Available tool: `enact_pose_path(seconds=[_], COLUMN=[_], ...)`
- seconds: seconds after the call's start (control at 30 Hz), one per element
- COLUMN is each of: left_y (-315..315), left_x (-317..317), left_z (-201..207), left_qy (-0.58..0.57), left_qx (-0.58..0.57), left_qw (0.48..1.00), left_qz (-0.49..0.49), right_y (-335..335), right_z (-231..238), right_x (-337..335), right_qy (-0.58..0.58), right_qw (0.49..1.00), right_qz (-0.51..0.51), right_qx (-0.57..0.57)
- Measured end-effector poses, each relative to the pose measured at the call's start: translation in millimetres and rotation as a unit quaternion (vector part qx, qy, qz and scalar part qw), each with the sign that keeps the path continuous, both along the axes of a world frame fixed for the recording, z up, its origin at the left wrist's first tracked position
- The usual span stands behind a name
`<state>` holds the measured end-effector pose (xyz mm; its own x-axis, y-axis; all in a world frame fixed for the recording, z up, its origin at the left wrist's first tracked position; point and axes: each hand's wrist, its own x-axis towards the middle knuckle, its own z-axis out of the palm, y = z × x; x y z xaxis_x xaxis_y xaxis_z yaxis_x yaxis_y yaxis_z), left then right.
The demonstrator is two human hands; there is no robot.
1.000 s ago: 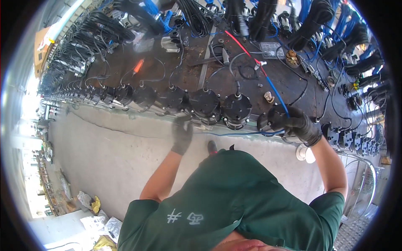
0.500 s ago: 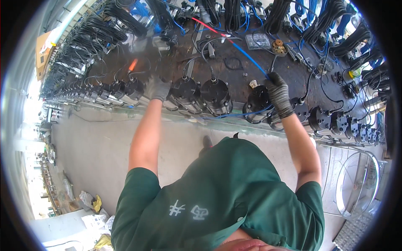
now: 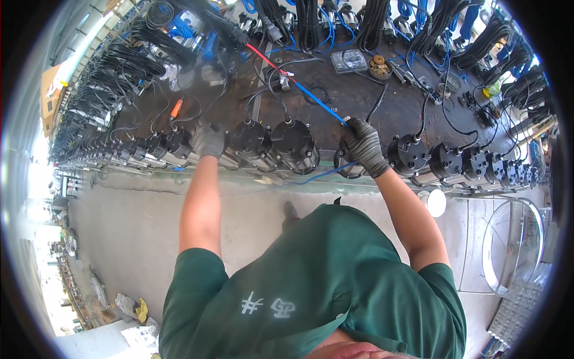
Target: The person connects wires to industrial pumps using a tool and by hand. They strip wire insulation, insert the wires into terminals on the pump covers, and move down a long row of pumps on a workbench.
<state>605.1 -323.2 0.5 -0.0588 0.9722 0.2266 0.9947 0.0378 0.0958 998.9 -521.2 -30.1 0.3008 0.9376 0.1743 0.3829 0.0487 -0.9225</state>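
Note:
My right hand, in a dark striped glove, is closed round a thin tube, blue near the hand and red toward its far end. The tube slants up and left over the bench. A blue hose runs leftward from below this hand, which partly covers a black-capped metal cylinder. Over to the left, my gloved left hand is at the row of cylinders, between one black cap and another. Motion smears its fingers. Cables rise from several caps.
The dark bench carries a clear plastic box, a bowl of brass-coloured parts and an orange-handled object. Bundled black cables line its far side. A round wire frame stands at lower right.
My right hand has moved left with the tube, now partly over a cylinder it was beside. The left hand stays at the row. The whole view has shifted slightly.

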Motion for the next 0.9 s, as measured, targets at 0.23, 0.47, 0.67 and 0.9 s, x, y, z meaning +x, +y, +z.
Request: enact_pose_path(seconds=[0.23, 0.47, 0.67, 0.9], left_y=[44, 48, 44, 39], left_x=[-44, -39, -48, -22], left_z=[-18, -18, -27, -22], left_qy=[-0.013, -0.065, -0.085, -0.036], left_qx=[-0.041, -0.001, 0.009, 0.026], left_qw=[0.999, 0.994, 0.993, 0.999], left_qz=[-0.022, -0.082, -0.077, 0.024], right_y=[0, -2, -3, -3], right_z=[0, -2, 2, 1], right_x=[-10, -4, -5, -3], right_qy=[-0.113, -0.221, -0.225, -0.258], right_qw=[0.991, 0.970, 0.966, 0.960], right_qz=[-0.028, -0.052, -0.052, -0.042], right_qx=[0.060, 0.084, 0.115, 0.098])
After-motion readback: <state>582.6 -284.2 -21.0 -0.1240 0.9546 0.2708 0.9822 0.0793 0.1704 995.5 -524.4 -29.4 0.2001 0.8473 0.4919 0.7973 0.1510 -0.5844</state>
